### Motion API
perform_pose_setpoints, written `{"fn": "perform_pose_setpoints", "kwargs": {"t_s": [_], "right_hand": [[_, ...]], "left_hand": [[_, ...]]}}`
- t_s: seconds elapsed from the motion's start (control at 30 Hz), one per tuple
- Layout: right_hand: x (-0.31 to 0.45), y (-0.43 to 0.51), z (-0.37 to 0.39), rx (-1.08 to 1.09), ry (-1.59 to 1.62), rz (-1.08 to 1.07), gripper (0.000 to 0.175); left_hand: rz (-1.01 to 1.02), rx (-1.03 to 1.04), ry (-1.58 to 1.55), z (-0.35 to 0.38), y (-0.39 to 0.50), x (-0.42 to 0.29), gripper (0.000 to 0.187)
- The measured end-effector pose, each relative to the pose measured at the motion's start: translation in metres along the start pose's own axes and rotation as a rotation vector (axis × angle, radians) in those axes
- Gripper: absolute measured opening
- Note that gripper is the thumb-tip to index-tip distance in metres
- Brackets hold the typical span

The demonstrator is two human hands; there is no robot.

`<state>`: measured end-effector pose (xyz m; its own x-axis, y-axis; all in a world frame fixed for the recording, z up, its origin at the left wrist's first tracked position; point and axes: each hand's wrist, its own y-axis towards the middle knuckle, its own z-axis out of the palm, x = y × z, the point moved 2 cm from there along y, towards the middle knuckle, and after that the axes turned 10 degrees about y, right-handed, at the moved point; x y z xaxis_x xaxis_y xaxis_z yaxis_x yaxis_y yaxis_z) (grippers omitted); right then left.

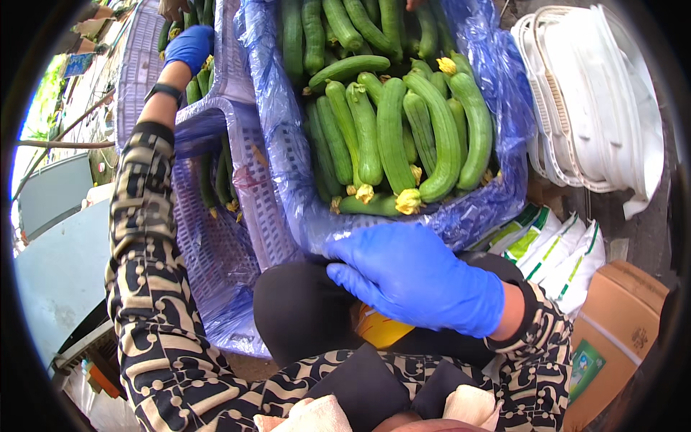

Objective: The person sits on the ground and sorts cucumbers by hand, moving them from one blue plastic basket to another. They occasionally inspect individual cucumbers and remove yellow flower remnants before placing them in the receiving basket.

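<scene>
My left hand (189,48), in a blue glove, reaches over the green sponge gourds (203,80) in the far left crate. Its fingers point away and are hidden, so I cannot tell whether it holds one. My right hand (415,275), gloved too, hovers over my lap at the near rim of the main crate. Its thumb is slightly apart from the fingers, with nothing visible between them. Before me, that crate, lined with blue plastic film (283,156), holds many sponge gourds (392,135) in rows, several with yellow blossoms (408,201) at their near ends.
A lilac plastic crate (202,259) at the left holds a few gourds. Stacked white baskets (599,102) stand at the right, with white-and-green packets (572,259) and a cardboard box (621,335) nearer me. Part of another person's hand (173,8) shows at the top left.
</scene>
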<state>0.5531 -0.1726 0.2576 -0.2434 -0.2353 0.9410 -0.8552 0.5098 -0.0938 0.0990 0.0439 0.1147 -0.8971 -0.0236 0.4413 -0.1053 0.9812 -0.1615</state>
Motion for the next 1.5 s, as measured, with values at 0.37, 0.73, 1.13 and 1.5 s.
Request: {"fn": "perform_pose_setpoints", "kwargs": {"t_s": [0.37, 0.73, 1.13, 1.5], "right_hand": [[-0.010, -0.039, 0.035, 0.042, -0.494, -0.027, 0.017], [-0.020, -0.049, 0.027, 0.181, -0.577, 0.042, 0.020], [-0.028, -0.042, 0.030, 0.153, -0.526, 0.017, 0.026], [-0.030, -0.034, 0.032, 0.251, -0.520, 0.056, 0.029]], "left_hand": [[0.098, 0.080, -0.837, -0.133, -0.171, -0.261, 0.076], [-0.054, 0.260, -0.847, -0.128, -0.167, -0.304, 0.079], [-0.053, 0.369, -1.867, -0.105, -0.184, -0.258, 0.054], [0.070, 0.347, -2.418, -0.081, -0.204, -0.221, 0.047]]}}
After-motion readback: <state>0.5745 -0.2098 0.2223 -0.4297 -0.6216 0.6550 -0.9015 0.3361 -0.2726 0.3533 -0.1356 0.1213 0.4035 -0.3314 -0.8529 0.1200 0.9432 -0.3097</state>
